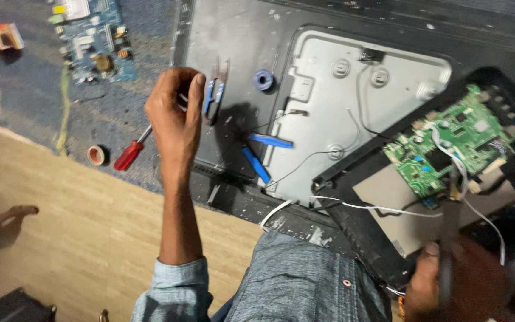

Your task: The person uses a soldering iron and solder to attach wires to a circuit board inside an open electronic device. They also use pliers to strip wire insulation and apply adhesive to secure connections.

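Left hand [176, 113] curled, pinching something small above the television back [233, 53]; right hand [448, 280] blurred, grip unclear, beside the green circuit board [454, 143] at right — light, stiff, fragile, best held by edges.

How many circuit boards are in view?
2: a blue circuit board on the carpet at top left, and a green circuit board on the black panel at right. Others may be hidden.

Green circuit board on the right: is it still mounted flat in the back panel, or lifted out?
Lifted out. The green circuit board sits tilted on a raised black cover piece, off the grey metal panel, with white wires trailing from it.
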